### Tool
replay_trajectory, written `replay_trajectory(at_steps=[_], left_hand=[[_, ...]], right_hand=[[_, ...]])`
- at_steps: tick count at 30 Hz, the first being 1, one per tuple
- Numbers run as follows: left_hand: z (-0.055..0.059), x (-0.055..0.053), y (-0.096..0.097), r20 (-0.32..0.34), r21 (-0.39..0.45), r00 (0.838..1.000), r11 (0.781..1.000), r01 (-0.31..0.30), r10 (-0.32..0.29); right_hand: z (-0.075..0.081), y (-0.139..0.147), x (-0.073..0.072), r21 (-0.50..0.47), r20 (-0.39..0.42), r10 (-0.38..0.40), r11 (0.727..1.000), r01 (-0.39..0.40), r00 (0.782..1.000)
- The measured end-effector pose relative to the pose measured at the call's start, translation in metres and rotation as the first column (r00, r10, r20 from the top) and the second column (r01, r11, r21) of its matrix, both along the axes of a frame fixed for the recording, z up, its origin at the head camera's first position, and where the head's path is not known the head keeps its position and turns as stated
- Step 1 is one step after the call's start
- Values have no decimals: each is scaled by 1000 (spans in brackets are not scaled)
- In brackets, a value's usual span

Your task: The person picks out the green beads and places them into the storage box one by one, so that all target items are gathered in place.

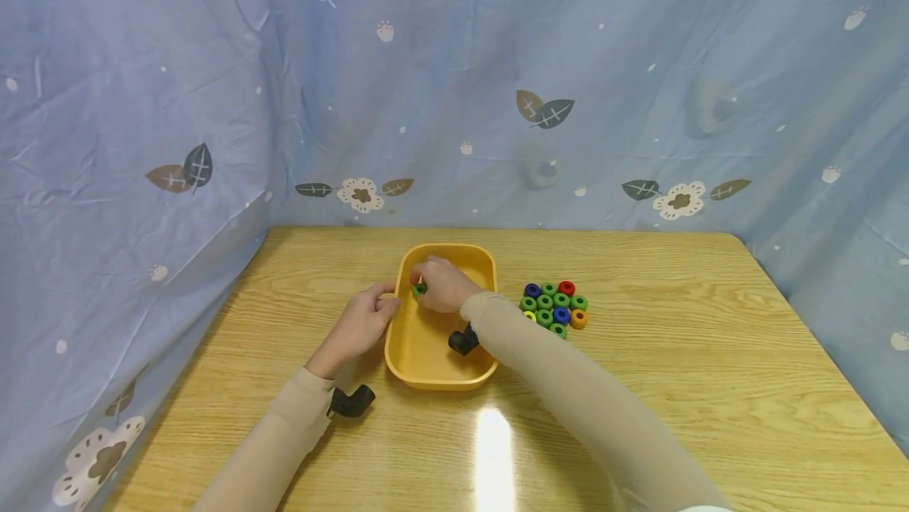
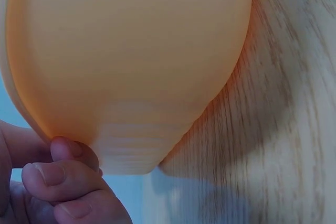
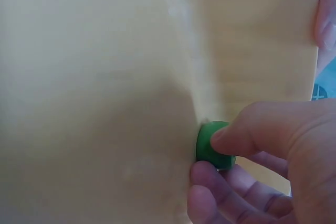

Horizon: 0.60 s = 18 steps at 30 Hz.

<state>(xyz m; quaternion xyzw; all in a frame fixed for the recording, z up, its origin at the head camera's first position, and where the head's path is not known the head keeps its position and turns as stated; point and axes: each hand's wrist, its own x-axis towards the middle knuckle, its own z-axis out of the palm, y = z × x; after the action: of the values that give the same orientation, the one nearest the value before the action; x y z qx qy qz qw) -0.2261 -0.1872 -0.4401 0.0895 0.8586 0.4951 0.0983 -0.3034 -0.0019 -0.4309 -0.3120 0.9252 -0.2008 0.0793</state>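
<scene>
A yellow-orange plastic bin (image 1: 436,383) stands on the wooden table. My left hand (image 1: 358,327) grips its left rim; in the left wrist view, curled fingers (image 2: 58,174) meet the edge from outside. Inside the bin, toward the far left, my right hand (image 1: 446,286) pinches a green bead (image 3: 207,148) between thumb and fingers. In the right wrist view that bead is right at the bin's inner side wall, low by the floor. Right of the bin, several round beads with holes lie grouped, mostly green, among them a red bead (image 1: 566,288) and an orange bead (image 1: 578,319).
The wooden table (image 1: 682,386) runs up to a blue patterned curtain (image 1: 440,86) at the back and sides. A black wrist device (image 1: 353,401) sits beneath the left wrist. Another black device (image 1: 464,340) shows under the right wrist, over the bin.
</scene>
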Motion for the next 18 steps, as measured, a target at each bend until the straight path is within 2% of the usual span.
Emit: replay_trajectory(at_steps=[6,11,18], left_hand=[[-1,1,0,-8,1,1000,1000,6,-6],[-1,1,-1,-14,-6,1000,1000,17,-17],[0,2,0,-4,-17,1000,1000,7,-7]], right_hand=[[1,2,2,0,0,12,1000,-12,1000],[8,5,5,0,5,9,1000,-9,1000],[18,16,9,-50,35,-7,999,8,999]])
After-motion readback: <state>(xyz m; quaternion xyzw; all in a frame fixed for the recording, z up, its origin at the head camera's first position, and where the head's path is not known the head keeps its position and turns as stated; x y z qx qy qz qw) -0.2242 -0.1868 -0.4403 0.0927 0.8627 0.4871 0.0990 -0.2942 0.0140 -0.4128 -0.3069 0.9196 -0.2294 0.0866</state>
